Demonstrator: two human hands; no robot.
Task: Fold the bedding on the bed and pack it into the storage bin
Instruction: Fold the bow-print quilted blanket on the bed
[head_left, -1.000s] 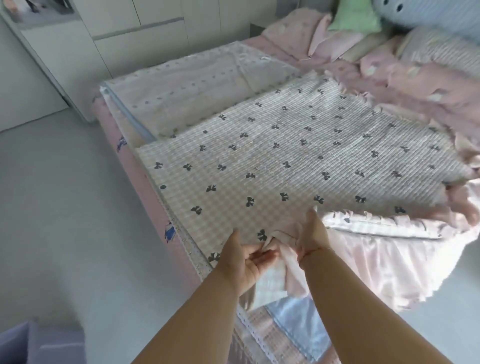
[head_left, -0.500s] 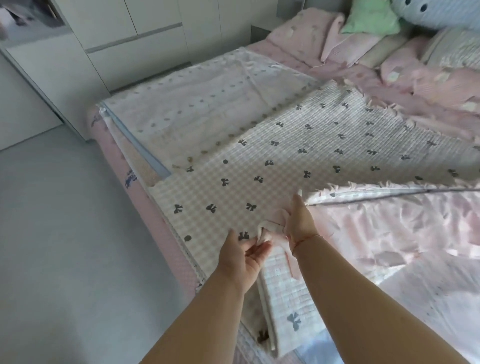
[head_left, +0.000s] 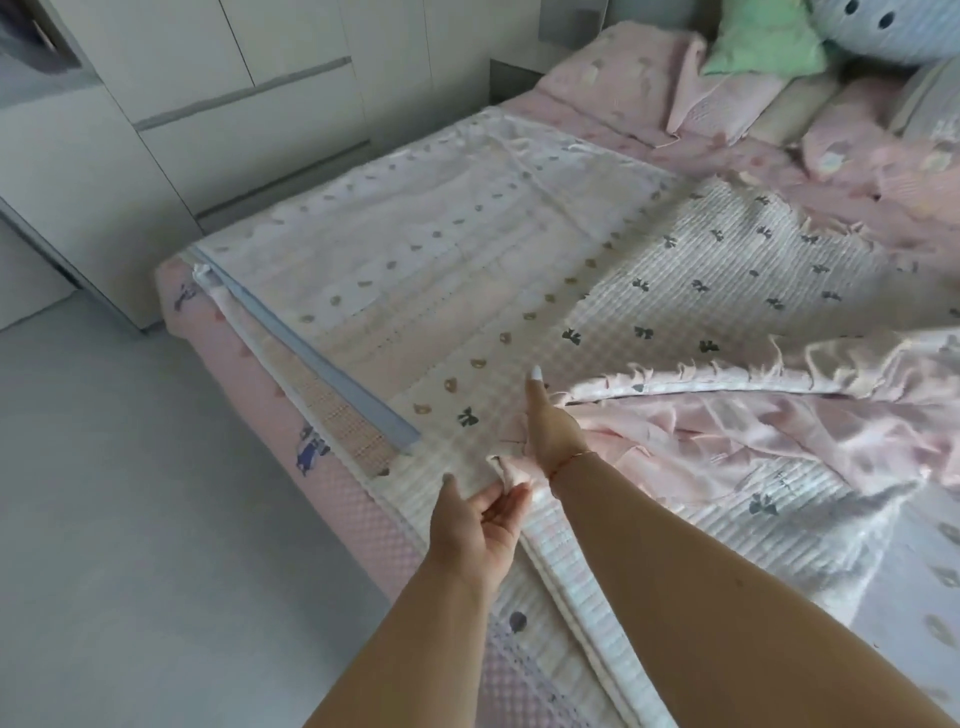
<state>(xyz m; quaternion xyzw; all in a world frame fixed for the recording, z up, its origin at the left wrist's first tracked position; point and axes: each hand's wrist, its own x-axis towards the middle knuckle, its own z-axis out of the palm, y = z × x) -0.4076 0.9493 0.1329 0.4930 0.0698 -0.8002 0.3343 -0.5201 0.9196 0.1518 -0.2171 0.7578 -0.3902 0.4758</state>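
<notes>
Ribbed quilted cloth blanket (head_left: 727, 291), matt, satiny pink underside, smooth glossy floor (head_left: 130, 519)

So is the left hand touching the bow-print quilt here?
Touching. The head view shows the left hand pinching a bunched corner of the bow-print quilt between thumb and fingers, with no gap.

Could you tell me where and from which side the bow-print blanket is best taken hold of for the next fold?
Probably at the near corner, from the bed's foot edge: both the left hand and right hand already pinch the bow-print blanket there, where its layered edges meet, loose enough to lift.
</notes>
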